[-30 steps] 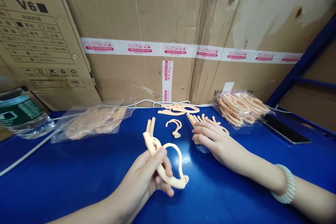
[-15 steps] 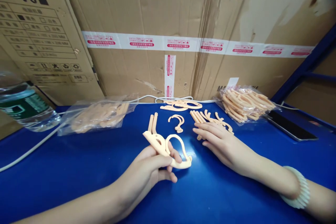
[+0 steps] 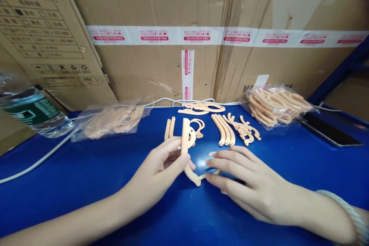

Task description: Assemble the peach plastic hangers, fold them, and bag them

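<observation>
Peach piece, near upright, hook rightward

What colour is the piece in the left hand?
The piece is pale peach-cream, seen in the head view.

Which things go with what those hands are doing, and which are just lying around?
Probably the job:
peach piece in left hand
three curved bars
small loose pieces
bagged peach pieces

Probably lying around:
bottle
phone
white cable
cardboard
</observation>
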The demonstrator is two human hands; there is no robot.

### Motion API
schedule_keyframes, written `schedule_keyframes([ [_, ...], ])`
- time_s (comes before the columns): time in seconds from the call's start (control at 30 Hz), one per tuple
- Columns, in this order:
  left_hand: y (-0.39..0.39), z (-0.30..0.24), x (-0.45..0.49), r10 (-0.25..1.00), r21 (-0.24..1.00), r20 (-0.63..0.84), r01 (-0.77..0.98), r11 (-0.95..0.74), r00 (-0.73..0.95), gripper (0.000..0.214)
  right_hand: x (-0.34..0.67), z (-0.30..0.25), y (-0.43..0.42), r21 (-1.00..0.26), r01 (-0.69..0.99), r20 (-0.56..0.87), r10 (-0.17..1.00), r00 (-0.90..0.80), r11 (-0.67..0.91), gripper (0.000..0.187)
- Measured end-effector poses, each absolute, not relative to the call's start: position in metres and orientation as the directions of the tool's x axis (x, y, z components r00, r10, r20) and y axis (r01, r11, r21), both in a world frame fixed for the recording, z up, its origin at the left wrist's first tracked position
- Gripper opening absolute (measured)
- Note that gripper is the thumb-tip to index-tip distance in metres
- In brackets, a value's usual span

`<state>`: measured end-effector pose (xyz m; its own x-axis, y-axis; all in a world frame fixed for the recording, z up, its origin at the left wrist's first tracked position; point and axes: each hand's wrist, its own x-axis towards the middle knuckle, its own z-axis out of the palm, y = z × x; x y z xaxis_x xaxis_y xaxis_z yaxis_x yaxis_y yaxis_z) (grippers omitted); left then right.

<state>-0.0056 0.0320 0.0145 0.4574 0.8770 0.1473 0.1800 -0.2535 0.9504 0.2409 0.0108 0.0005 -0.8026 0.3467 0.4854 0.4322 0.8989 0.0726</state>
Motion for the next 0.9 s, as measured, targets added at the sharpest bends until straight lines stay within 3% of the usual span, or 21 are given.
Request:
schedule_keyframes([
  [0.07,0.032,0.014,-0.006,0.857,0.888,0.277,0.226,-0.401,0.434,0.022,0.243,0.005,0.007,-0.100,0.456,0.503,0.440,-0.744,0.884,0.033],
  [0.17,0.031,0.013,-0.007,0.825,0.806,0.352,0.305,-0.507,0.441,0.018,0.247,0.010,0.001,-0.482,0.449,0.411,0.647,-0.642,0.752,0.047],
  [0.27,0.030,0.011,-0.008,0.796,0.752,0.380,0.344,-0.563,0.471,0.030,0.248,0.009,0.001,-0.807,0.308,0.237,0.754,-0.613,0.504,0.051],
  [0.33,0.030,0.009,-0.008,0.790,0.741,0.390,0.348,-0.574,0.473,0.031,0.247,0.006,0.004,-0.913,0.189,0.191,0.787,-0.587,0.362,0.045],
  [0.57,0.033,0.004,-0.008,0.798,0.686,0.435,0.421,-0.594,0.417,0.030,0.240,-0.007,0.015,-0.983,-0.108,0.179,0.913,-0.365,0.150,0.023],
  [0.9,0.026,-0.003,-0.005,0.757,0.636,0.502,0.414,-0.651,0.420,0.026,0.232,-0.004,0.015,-0.910,-0.362,0.045,0.817,-0.575,-0.205,0.032],
])
